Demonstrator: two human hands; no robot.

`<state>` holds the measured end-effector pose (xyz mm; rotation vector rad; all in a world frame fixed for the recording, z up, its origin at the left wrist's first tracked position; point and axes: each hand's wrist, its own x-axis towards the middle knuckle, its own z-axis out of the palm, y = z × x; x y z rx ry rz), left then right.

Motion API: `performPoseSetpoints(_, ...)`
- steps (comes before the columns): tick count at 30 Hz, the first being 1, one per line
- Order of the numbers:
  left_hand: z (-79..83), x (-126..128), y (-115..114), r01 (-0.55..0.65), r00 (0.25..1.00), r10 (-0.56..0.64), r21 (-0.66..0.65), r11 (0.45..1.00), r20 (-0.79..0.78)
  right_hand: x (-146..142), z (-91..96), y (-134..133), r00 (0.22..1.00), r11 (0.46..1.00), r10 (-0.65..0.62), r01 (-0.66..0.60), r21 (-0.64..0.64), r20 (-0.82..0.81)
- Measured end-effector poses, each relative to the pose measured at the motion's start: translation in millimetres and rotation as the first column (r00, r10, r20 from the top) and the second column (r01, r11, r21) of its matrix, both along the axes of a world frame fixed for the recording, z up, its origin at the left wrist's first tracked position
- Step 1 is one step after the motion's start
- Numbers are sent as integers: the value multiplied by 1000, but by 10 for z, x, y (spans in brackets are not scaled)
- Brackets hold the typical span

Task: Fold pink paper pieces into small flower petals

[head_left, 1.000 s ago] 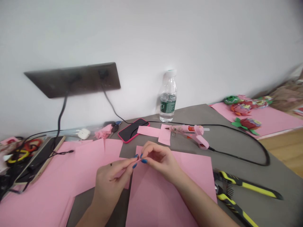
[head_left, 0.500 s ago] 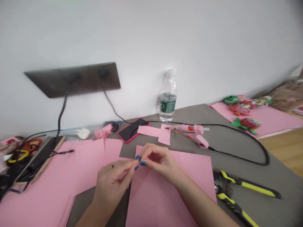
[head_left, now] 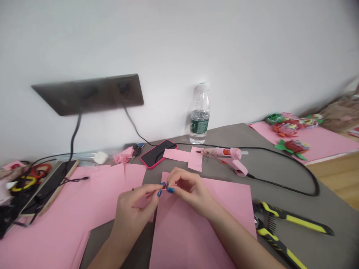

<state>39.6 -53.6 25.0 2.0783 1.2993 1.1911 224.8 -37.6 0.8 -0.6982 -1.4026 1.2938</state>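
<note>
Both hands have drawn slightly closer since the last view, and the left hand (head_left: pixel 134 209) has risen a little toward the right hand (head_left: pixel 190 190). Each hand is curled nearly closed, thumb and blue-nailed fingertips (head_left: pixel 167 189) meeting in a tight pinch on a small scrap of pink paper (head_left: pixel 164 191), which sits between the two hands and is mostly hidden by them, so its shape cannot be told. A scrap this small could slip if either pinch loosens, and it could be hard to spot against the pink card sheet (head_left: pixel 202 239) directly under the hands. Beyond the hands, the hot glue gun (head_left: pixel 224 157) rests with its nozzle beside two pink paper strips (head_left: pixel 182 156); if it is hot, which cannot be told, a careless reach could scorch paper or skin. Its black cord (head_left: pixel 283 186) loops to the right of the hands, where it could snag a forearm. Yellow-handled shears (head_left: pixel 291 220) lie lower right on the grey table (head_left: pixel 224 138), a pink sheet (head_left: pixel 106 194) lies left, and a white wall rises ahead.
</note>
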Motion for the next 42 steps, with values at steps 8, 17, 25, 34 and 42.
performPoseSetpoints(8, -63, -9, 22, 101, 994, -98, -93, 991, 46, -23, -37, 8, 995, 997, -31, 24, 77, 90)
performPoseSetpoints(17, -26, -78, 56, -42, 995, 49, -86, 995, 85, -6, -29, 28, 992, 989, -128, 129, 71, -14)
performPoseSetpoints(25, 31, -252, 183, -289, 910, 319, -146, 946, 264, 129, -41, 129, 956, 963, -263, 269, 31, -128)
performPoseSetpoints(34, 25, -79, 75, 118, 991, -120, 27, 993, 64, 46, -56, 82, 995, 996, -67, 63, -57, -73)
performPoseSetpoints(42, -13, -92, 96, 76, 992, -47, -261, 962, 119, 47, -72, 91, 993, 997, -79, 78, -18, -84)
